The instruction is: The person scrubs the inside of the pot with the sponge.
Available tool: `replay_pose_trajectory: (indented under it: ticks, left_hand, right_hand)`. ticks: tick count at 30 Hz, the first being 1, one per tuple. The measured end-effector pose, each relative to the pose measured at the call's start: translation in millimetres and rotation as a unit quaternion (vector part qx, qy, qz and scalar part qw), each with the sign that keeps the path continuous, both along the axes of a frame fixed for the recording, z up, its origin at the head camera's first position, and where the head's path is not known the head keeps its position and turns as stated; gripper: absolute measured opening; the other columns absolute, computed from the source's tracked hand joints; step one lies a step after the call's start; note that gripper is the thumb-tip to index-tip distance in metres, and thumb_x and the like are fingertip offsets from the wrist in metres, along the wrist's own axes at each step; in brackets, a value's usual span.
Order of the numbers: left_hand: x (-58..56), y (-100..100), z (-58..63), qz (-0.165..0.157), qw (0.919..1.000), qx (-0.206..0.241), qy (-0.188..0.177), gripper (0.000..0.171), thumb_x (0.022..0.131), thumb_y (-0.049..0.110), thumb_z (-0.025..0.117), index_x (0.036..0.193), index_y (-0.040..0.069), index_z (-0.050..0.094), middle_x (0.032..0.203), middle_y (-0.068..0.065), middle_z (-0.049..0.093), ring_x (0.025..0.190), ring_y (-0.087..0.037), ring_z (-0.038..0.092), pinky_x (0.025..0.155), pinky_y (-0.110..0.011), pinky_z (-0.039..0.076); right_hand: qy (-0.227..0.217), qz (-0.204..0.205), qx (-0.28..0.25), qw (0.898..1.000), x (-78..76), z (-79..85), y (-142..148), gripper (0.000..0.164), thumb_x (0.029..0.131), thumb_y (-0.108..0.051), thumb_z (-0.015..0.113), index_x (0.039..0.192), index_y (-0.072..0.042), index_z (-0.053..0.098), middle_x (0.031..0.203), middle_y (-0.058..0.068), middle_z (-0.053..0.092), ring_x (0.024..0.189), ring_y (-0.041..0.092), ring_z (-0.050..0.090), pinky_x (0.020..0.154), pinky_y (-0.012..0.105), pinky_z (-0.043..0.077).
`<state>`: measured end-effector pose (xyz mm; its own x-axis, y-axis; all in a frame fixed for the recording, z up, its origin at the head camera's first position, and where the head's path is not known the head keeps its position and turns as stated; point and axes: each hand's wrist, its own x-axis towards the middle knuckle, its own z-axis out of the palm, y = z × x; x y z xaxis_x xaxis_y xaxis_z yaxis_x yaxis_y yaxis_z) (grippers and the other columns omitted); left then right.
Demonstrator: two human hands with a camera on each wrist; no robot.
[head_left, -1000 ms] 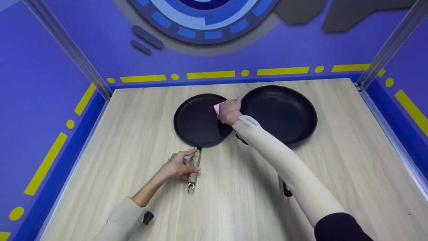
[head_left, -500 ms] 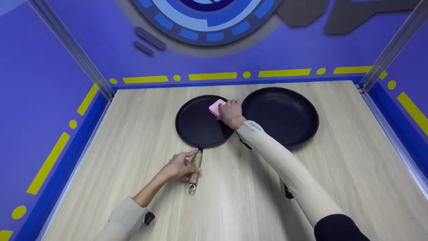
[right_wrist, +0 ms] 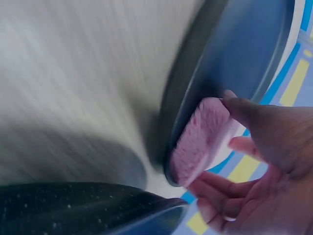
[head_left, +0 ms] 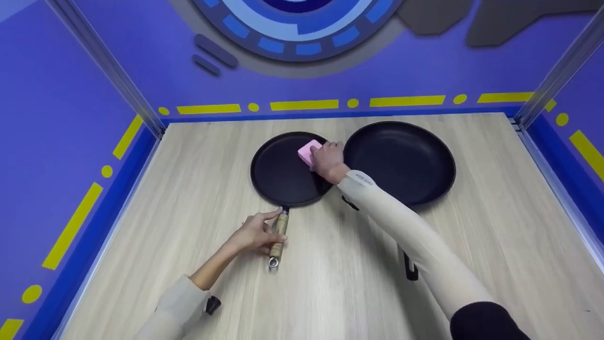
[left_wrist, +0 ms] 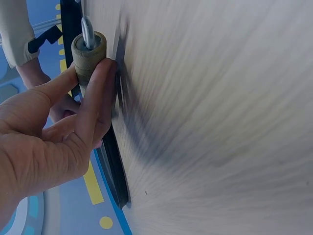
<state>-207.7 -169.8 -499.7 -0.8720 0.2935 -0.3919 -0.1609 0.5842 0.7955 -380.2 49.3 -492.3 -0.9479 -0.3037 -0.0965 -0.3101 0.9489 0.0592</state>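
A flat black pan (head_left: 285,174) with a low rim lies on the wooden table, its short wood-look handle (head_left: 279,231) toward me. My left hand (head_left: 257,232) grips that handle between thumb and fingers; a metal hanging ring (left_wrist: 88,33) sticks out at its end in the left wrist view. At the pan's right side, my right hand (head_left: 329,159) holds a pink sponge (head_left: 307,152) over the cooking surface. The right wrist view shows the sponge (right_wrist: 201,142) pinched between thumb and fingers, right at the inner rim of the pan (right_wrist: 234,54).
A larger, deeper black frying pan (head_left: 401,160) stands close on the right, its black handle (head_left: 410,268) partly hidden by my right sleeve (head_left: 415,231). Blue panels (head_left: 302,85) with yellow marks border the table (head_left: 321,283) at the back and sides.
My right hand has turned and shifted slightly, so more of the pink sponge shows on the flat pan. The left hand keeps its grip on the handle. The head view has shifted a little.
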Motion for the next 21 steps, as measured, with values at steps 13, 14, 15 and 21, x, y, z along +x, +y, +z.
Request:
replay_pose_trajectory:
  ticks: [13, 14, 15, 21]
  left_hand:
    - [-0.7, -0.1, -0.2, 0.004, 0.9999, 0.013, 0.002, 0.081, 0.088, 0.012, 0.081, 0.157, 0.011, 0.038, 0.073, -0.007, 0.07, 0.054, -0.01, 0.064, 0.053, -0.032, 0.063]
    - [-0.6, 0.0, -0.4, 0.004, 0.9999, 0.014, 0.003, 0.081, 0.088, 0.011, 0.081, 0.157, 0.01, 0.038, 0.073, -0.007, 0.07, 0.054, -0.01, 0.064, 0.052, -0.032, 0.063]
    - [-0.4, 0.3, -0.5, 0.004, 0.9999, 0.013, 0.005, 0.081, 0.088, 0.012, 0.081, 0.157, 0.01, 0.039, 0.073, -0.007, 0.07, 0.054, -0.009, 0.064, 0.052, -0.032, 0.063]
    - [0.8, 2.0, -0.9, -0.003, 0.9999, 0.006, 0.011, 0.08, 0.088, 0.012, 0.081, 0.156, 0.007, 0.039, 0.074, -0.009, 0.072, 0.053, -0.01, 0.063, 0.051, -0.031, 0.062]
  right_hand:
    - [0.046, 0.076, 0.0, 0.996, 62.8, -7.9, -33.7, 0.058, 0.087, -0.059, 0.073, 0.12, -0.013, 0.063, 0.106, 0.02, 0.071, 0.102, 0.037, 0.069, 0.092, 0.051, 0.055]
    - [0.058, 0.079, -0.002, 0.995, 64.8, -9.6, -37.3, 0.057, 0.087, -0.06, 0.073, 0.119, -0.014, 0.064, 0.106, 0.019, 0.071, 0.102, 0.037, 0.069, 0.091, 0.05, 0.055]
    - [0.069, 0.079, -0.006, 0.994, 66.0, -11.4, -40.9, 0.057, 0.086, -0.06, 0.074, 0.118, -0.014, 0.065, 0.105, 0.018, 0.072, 0.101, 0.036, 0.069, 0.09, 0.049, 0.055]
    - [0.097, 0.133, -0.048, 0.985, 65.4, -18.0, -63.0, 0.047, 0.089, -0.058, 0.072, 0.109, -0.015, 0.068, 0.102, 0.016, 0.072, 0.099, 0.034, 0.068, 0.087, 0.047, 0.056]
